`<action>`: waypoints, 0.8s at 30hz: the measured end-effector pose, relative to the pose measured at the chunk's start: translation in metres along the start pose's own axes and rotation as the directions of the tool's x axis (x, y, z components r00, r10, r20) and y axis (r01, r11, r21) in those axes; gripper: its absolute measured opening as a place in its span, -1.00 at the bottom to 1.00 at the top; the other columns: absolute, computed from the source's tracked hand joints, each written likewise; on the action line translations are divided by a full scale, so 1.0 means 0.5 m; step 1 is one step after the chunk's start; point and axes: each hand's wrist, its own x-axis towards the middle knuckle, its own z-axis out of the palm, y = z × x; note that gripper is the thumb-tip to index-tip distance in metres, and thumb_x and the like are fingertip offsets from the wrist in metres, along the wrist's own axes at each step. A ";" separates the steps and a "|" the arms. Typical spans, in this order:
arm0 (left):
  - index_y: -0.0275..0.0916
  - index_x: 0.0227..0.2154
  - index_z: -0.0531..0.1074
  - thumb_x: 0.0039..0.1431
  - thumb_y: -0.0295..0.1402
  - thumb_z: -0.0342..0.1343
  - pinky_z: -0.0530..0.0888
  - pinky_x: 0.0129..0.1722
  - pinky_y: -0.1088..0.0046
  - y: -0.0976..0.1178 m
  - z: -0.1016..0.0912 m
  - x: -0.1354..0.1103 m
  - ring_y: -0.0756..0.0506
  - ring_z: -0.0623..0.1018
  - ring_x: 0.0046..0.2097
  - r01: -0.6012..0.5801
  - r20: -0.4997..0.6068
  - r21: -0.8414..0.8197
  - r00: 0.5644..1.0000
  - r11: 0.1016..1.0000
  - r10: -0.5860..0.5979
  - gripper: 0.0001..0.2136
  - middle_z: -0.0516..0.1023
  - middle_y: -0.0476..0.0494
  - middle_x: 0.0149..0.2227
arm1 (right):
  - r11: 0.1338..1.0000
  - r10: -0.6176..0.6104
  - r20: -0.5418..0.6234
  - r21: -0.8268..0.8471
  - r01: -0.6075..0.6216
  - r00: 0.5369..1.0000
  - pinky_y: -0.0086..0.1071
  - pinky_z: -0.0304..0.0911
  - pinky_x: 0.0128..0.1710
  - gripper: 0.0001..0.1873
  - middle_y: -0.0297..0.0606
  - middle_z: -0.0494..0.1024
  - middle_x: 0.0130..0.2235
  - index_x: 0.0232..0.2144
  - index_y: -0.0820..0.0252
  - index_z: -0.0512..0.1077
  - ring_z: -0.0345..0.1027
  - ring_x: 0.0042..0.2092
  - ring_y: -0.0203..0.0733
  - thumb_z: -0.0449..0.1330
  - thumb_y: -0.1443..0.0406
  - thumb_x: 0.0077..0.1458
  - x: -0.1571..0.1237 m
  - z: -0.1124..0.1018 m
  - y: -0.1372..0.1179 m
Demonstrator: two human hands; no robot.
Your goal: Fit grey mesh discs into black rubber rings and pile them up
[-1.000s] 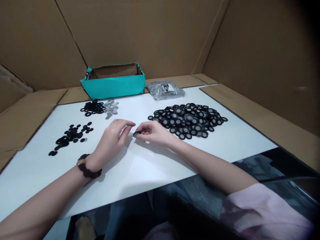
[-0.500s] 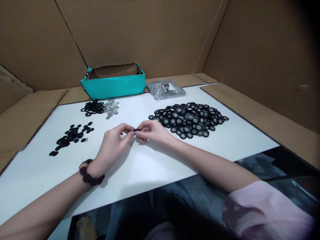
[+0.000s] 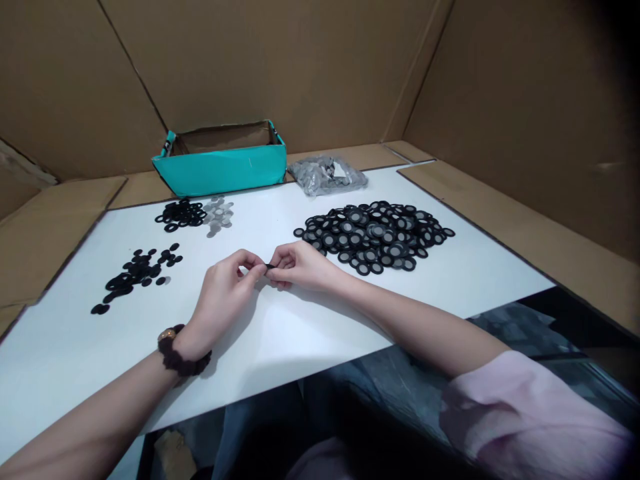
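Note:
My left hand and my right hand meet at the middle of the white board. Both pinch one small black ring between their fingertips, just above the board. A big heap of black rings with grey mesh centres lies right behind my right hand. To the left lie a scatter of plain black rings, a further small pile of black rings and a few grey mesh discs.
A teal box stands open at the back. Beside it lies a clear bag of grey parts. Brown cardboard walls close in the back and right. Dark trousers show below the board's near edge.
My left hand has closed in from the left and its fingertips have joined my right hand's on the black ring. The view has shifted slightly.

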 end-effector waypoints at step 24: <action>-0.26 -0.46 0.44 0.07 -0.19 0.04 0.38 -0.37 0.44 0.013 -0.010 0.001 -0.07 0.48 -0.40 0.101 0.070 -0.151 0.993 0.983 -0.091 -0.77 0.54 -0.08 -0.46 | 0.994 0.050 -0.079 0.102 -0.042 0.996 -0.55 0.34 -0.54 -0.92 -0.31 0.48 -0.60 -0.50 0.35 0.38 0.37 -0.56 -0.39 0.22 0.46 -0.02 -0.008 -0.008 -0.038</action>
